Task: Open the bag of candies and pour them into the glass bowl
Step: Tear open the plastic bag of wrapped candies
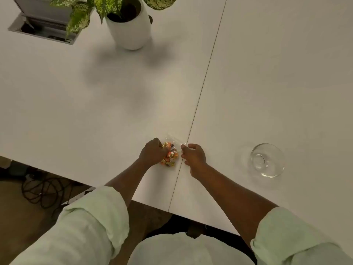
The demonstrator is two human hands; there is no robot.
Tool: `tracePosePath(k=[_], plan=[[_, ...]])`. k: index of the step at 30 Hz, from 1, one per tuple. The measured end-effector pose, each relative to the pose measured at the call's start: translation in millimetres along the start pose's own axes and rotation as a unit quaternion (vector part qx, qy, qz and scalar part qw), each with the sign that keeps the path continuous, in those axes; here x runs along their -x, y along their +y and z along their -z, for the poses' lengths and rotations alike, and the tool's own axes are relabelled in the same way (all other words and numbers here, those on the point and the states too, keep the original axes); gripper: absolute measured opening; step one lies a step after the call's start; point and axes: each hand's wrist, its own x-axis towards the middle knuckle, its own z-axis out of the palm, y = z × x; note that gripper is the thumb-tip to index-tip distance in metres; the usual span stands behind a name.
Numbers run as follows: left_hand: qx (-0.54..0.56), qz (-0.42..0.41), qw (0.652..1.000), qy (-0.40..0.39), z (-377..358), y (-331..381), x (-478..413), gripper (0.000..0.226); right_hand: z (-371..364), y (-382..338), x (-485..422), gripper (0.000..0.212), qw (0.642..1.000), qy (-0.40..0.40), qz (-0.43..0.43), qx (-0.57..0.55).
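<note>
Near the table's front edge, beside the seam [198,104] between the two white tabletops [95,104], a clear bag of candies [170,153] lies flat; left hand [151,153] is curled over its left side, pinning the wrapped sweets, while right hand [193,155] pinches the transparent film at the bag's right edge, bag apparently not yet open. Glass bowl [267,160] stands empty, well apart to the right. Risk, judged: thin slippery film could tear abruptly under opposing pulls, scattering candies across the table or off the nearby edge, and the bag must then travel to the bowl before pouring.
</note>
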Motion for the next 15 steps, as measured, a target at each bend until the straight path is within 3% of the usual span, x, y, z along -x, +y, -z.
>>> tracePosePath(k=[3, 5, 10, 12, 15], plan=[[-0.003, -0.001, 0.999, -0.047, 3, 1, 0, 0.043, 1, -3, 4, 0.011, 0.998, 0.001, 0.042, 0.039], [-0.010, -0.006, 0.998, -0.064, 7, 4, 1, 0.045, 4, -3, 6, 0.007, 0.996, 0.000, 0.073, 0.060], [-0.060, -0.108, 0.992, 0.023, 16, 16, 4, 0.061, 15, -12, 15, 0.014, 0.973, -0.012, 0.170, 0.157], [-0.080, -0.185, 0.977, 0.062, 20, 26, 8, 0.054, 24, -17, 19, 0.015, 0.963, -0.013, 0.205, 0.174], [-0.103, -0.266, 0.957, 0.052, 30, 38, 11, 0.025, 34, -27, 24, 0.014, 0.941, -0.017, 0.259, 0.216]])
